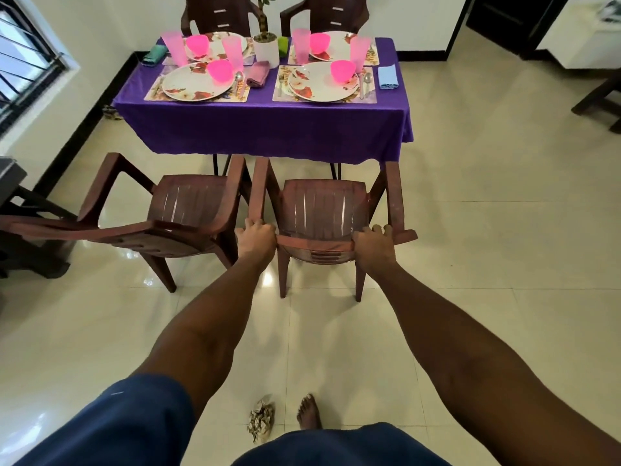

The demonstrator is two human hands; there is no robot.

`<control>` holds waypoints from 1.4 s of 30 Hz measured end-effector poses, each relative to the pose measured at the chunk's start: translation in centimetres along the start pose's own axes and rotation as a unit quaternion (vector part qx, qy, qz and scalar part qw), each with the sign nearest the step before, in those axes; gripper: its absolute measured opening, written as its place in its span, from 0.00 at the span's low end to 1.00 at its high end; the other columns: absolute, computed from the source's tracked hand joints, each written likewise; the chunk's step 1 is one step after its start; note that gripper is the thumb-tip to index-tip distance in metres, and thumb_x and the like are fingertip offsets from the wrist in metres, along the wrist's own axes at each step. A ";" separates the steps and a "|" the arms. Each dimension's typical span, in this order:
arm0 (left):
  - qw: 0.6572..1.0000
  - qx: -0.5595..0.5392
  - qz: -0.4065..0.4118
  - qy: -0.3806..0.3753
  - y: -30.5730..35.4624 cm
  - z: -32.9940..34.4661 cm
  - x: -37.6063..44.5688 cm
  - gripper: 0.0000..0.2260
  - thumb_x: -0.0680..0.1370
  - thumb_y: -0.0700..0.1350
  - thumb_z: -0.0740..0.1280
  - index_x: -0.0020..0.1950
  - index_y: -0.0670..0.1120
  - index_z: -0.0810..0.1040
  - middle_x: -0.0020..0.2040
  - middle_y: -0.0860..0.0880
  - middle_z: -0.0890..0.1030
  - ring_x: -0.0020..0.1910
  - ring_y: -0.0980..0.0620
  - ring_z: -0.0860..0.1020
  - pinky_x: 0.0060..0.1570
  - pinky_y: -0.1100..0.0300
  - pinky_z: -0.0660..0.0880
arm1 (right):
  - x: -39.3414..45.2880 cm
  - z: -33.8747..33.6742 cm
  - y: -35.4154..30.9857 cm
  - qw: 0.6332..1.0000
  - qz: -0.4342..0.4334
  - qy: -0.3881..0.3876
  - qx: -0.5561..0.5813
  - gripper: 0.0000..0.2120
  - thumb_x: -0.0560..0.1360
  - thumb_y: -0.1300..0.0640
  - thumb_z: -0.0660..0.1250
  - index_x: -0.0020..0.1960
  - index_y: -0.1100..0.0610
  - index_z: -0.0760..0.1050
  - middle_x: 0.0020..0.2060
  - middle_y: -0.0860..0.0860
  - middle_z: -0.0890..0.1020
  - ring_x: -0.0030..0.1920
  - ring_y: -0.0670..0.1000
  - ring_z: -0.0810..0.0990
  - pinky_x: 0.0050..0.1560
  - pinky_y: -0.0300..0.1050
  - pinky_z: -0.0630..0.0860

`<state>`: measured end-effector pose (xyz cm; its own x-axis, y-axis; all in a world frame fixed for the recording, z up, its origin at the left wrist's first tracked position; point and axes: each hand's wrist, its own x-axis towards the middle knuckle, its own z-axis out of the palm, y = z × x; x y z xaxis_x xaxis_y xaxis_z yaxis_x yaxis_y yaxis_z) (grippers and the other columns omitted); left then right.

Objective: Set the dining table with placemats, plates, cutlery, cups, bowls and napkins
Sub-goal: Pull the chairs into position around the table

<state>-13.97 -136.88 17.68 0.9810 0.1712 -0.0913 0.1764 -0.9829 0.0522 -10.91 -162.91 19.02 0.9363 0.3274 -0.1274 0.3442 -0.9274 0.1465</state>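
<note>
Fingers (260,226) of the left hand (257,242) and right hand (374,243) were curled tight over the top rail of the chair (322,210) at frame centre. The worktop (265,122), fully set with plates (198,83), lay straight ahead toward the top of the frame, its long side facing the chair, both hands equally near.

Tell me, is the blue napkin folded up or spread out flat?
Folded. The blue napkin lies as a small neat rectangle on the purple tablecloth, right of the nearest plate.

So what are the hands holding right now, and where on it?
Both hands, left and right, grip the top rail of the right brown plastic chair backrest, one near each end.
</note>
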 end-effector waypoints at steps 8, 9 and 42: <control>0.998 0.054 -0.015 -0.030 1.4 0.4 -1.7 0.27 0.76 0.49 0.68 0.73 0.46 0.64 0.75 0.39 0.63 0.77 0.35 0.53 0.73 0.33 0.47 | -1.5 -0.5 -2.1 0.985 0.162 -0.034 0.056 0.25 0.74 0.56 0.68 0.69 0.56 0.67 0.66 0.59 0.73 0.71 0.63 0.65 0.71 0.72 0.49; 0.998 0.059 0.012 -0.026 1.8 0.6 -2.5 0.31 0.75 0.51 0.69 0.75 0.46 0.61 0.75 0.40 0.61 0.77 0.36 0.51 0.75 0.35 0.44 | -1.4 -0.5 -2.1 0.984 0.164 -0.032 0.068 0.25 0.73 0.57 0.68 0.69 0.56 0.67 0.65 0.59 0.73 0.70 0.62 0.65 0.70 0.72 0.47; 0.983 -0.119 0.048 -0.133 51.4 4.2 17.7 0.10 0.79 0.44 0.60 0.55 0.45 0.78 0.50 0.46 0.81 0.46 0.46 0.80 0.48 0.51 0.79 | 11.1 8.7 42.9 0.978 0.059 -0.081 0.184 0.07 0.76 0.62 0.60 0.51 0.61 0.75 0.52 0.57 0.81 0.54 0.60 0.79 0.51 0.48 0.70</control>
<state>12.13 -184.69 14.61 0.9438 0.0231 -0.3298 0.1287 -0.9446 0.3020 13.63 -200.59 15.37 0.9339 0.2097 -0.2896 0.1585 -0.9688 -0.1903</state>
